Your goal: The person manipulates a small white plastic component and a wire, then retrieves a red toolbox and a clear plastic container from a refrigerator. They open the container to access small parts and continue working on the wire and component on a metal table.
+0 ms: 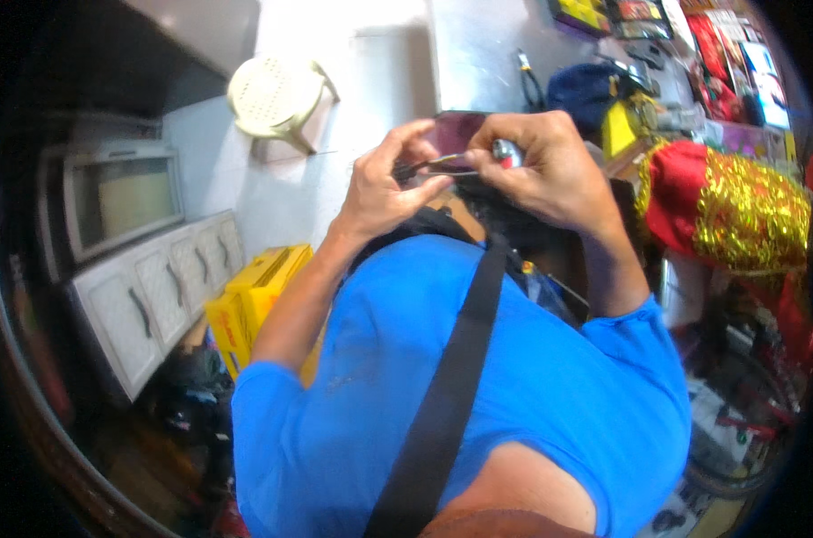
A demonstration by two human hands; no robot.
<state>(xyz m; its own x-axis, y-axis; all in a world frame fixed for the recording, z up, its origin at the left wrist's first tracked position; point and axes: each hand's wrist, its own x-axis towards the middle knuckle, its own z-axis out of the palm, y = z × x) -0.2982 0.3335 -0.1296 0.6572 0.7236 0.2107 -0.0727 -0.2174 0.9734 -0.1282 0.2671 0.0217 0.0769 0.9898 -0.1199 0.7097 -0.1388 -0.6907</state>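
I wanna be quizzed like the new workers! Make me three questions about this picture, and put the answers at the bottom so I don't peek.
1. Which hand is gripping the small silver-ended thing?
2. True or false: in the picture, the pale stool is to the right of the metal table.
3. Fill in the colour: the box near the white cabinet doors is ____.

Key:
1. The right hand.
2. False: the stool is to the left of the metal table.
3. Yellow.
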